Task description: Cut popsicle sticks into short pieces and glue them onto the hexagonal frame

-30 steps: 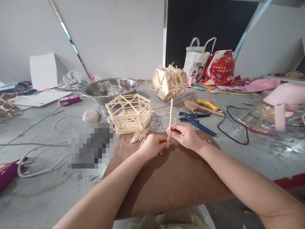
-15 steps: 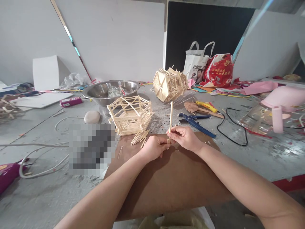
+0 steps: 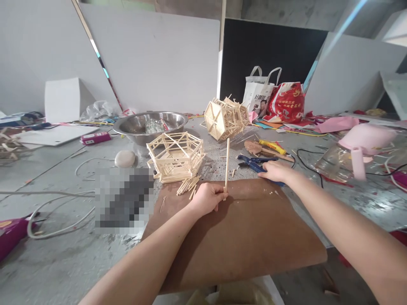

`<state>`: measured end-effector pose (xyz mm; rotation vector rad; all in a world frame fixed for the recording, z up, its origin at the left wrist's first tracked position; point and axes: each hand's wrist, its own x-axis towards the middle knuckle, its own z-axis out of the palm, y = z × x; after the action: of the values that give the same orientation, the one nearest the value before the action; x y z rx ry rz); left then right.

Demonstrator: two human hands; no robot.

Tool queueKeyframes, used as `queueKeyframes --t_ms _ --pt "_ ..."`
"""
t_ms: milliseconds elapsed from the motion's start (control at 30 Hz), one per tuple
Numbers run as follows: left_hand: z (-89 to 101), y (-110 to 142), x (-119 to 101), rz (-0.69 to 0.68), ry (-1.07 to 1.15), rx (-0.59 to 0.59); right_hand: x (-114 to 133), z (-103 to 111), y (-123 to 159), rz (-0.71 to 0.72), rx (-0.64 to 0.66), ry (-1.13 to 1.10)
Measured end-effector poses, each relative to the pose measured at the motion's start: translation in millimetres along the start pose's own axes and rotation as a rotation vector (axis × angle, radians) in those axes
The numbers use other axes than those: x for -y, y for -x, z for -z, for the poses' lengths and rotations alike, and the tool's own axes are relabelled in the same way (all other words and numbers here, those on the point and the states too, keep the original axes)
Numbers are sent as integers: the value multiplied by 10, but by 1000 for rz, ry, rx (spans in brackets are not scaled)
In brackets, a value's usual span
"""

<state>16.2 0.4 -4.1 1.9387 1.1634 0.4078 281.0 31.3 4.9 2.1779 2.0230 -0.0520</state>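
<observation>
My left hand (image 3: 208,197) is closed in a pinch around a long wooden stick (image 3: 227,163), which stands upright above the brown board (image 3: 241,237). A short stick piece shows beside its lower end. Farther right, my right hand (image 3: 276,171) has its fingers closed over the handles of the blue pliers (image 3: 252,163), which lie at the board's far edge. Just beyond my left hand is an open wooden-stick frame (image 3: 174,157). Several short sticks (image 3: 188,185) lie in a pile in front of it.
Behind the frame stands a metal bowl (image 3: 149,123), with a second stick model (image 3: 225,118) to its right. A yellow-handled tool (image 3: 272,146), a black cord (image 3: 310,163) and a pink-lidded jug (image 3: 349,148) are at right. A white cable (image 3: 60,235) loops at left.
My right hand has let go of the stick and moved right to the blue pliers. My left hand still holds the stick upright. The view has tilted up slightly.
</observation>
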Motion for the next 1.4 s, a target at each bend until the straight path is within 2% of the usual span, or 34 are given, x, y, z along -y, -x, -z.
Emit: queueKeyframes --t_ms 200,333,400,467,500,567,667,767,833,933,1067,1133,1333,1400 --pt "6 19 -21 -31 -7 -14 80 55 74 -78 -168 -51" --pt "3 28 -37 -27 15 -13 -2 176 155 -203 -382 -174" --pt "1 24 -34 -22 31 -22 -39 245 214 -247 -486 -267" --pt "4 16 -19 -15 53 -38 -51 304 282 -218 -546 -459" --pt "9 12 -9 -18 63 -54 -44 325 319 -172 -535 -609" --pt "27 10 5 -42 82 -99 -4 340 394 -58 -414 -984" --pt "64 33 -13 -109 156 -118 116 299 497 81 -87 -1468" --pt "87 74 -74 -135 294 -46 276 215 559 149 202 -1686" --pt "91 91 -110 -136 403 3 381 158 568 175 327 -1753" --pt "90 88 -127 -142 547 45 513 92 542 179 353 -1802" --pt "76 68 -104 -124 598 31 664 49 501 152 186 -1816" --pt "61 64 -96 -124 602 35 747 47 502 189 168 -1848" --pt "30 74 -118 -126 505 55 995 76 586 391 354 -1898" --pt "36 78 -129 -149 467 64 1018 111 619 418 360 -1847"
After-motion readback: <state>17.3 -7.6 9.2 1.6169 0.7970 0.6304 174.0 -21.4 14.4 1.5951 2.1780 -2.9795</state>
